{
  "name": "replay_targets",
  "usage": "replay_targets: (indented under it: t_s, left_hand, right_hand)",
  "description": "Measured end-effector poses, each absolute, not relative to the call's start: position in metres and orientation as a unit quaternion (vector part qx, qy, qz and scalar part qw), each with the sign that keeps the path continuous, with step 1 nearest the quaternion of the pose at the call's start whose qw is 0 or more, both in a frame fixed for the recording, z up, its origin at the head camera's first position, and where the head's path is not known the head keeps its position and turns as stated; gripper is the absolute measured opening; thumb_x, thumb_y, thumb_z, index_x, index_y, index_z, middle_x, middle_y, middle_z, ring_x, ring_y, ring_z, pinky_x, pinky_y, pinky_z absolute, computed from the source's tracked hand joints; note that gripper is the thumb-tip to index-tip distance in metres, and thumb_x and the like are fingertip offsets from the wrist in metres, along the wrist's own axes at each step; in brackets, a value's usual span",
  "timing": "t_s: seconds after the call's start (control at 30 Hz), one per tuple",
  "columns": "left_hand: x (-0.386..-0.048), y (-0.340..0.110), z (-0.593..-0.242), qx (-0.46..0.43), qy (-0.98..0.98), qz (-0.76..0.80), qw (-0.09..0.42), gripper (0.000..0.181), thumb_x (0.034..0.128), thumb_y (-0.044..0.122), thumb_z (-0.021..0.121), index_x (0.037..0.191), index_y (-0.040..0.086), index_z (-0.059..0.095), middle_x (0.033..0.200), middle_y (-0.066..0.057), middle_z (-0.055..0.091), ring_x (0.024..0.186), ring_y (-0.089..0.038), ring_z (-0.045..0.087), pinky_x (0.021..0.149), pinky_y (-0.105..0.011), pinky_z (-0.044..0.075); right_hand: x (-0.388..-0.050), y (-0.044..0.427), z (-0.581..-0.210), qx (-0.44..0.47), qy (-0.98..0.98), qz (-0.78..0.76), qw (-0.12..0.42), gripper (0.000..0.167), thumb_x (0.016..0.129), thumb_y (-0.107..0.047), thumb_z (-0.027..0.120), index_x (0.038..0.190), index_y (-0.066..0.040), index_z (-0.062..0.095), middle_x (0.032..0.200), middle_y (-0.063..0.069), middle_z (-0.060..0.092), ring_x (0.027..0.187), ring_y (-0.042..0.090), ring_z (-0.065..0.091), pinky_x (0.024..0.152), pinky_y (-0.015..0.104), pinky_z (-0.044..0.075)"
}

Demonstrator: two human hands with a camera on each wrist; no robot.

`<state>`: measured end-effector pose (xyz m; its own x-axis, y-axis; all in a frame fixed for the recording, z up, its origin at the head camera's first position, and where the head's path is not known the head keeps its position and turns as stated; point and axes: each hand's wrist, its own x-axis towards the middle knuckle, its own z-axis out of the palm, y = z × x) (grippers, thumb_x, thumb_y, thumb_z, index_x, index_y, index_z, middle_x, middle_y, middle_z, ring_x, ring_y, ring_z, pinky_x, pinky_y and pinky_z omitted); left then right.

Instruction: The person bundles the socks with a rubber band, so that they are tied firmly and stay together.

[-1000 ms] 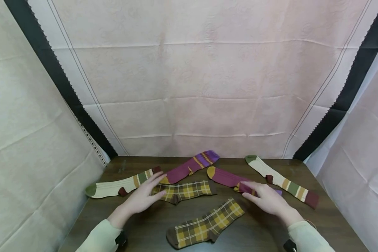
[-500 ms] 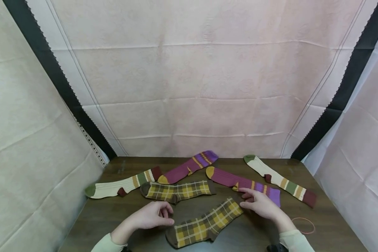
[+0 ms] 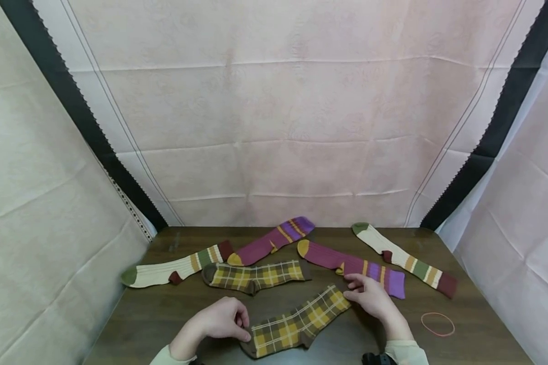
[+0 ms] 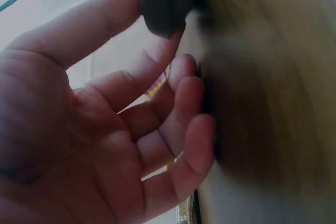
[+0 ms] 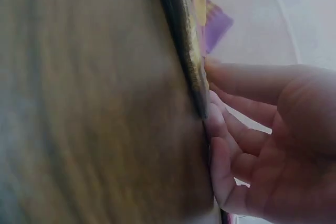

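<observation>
A yellow and brown plaid sock [image 3: 297, 327] lies slantwise at the near side of the table. My left hand [image 3: 224, 319] pinches its dark toe [image 4: 167, 3] between thumb and index finger, the other fingers curled. At the cuff end, my right hand [image 3: 370, 296] holds the sock's edge [image 5: 191, 61] between thumb and fingers. Behind it lies a matching plaid sock [image 3: 258, 277], flat. Just beyond my right hand is a maroon sock [image 3: 329, 257] with a purple striped cuff.
Another maroon sock [image 3: 267, 245] lies at the back. White striped socks rest at the left [image 3: 160, 274] and right [image 3: 397, 258]. A thin pink band [image 3: 438, 324] lies at the right on the brown table [image 3: 164, 309]. Pale cloth walls [image 3: 274, 126] stand around.
Both hands have come down from above the table to the near plaid sock, left to its toe, right to its cuff. The pink band at the right has come into full view.
</observation>
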<state>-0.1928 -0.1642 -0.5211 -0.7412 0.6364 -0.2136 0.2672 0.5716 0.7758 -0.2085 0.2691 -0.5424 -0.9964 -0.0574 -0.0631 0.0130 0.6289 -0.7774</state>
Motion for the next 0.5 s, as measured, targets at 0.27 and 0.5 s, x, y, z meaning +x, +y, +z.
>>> replay_targets:
  t_s: [0.27,0.5]
  left_hand:
    - [-0.1923,-0.1664,-0.5262,0.264,0.854,0.38,0.238,0.015,0.0846,0.014,0.09,0.083,0.014,0.075,0.071,0.008,0.061,0.063,-0.007,0.053,0.06,-0.027,0.047]
    - [-0.1925,-0.1649,-0.5308,0.261,0.863,0.37,0.224,0.02,0.0789,0.008,0.091,0.076,0.015,0.073,0.069,0.007,0.061,0.061,-0.008,0.052,0.059,-0.028,0.047]
  right_hand:
    - [-0.2074,0.2628,-0.5428,0.002,0.916,-0.399,0.04,0.035,0.089,-0.011,0.087,0.121,-0.005,0.075,0.098,0.0,0.068,0.091,0.016,0.064,0.081,0.038,0.053]
    - [-0.206,0.2631,-0.5446,0.005,0.919,-0.393,0.042,0.033,0.088,-0.012,0.088,0.116,-0.002,0.074,0.089,-0.001,0.062,0.083,0.016,0.057,0.076,0.035,0.047]
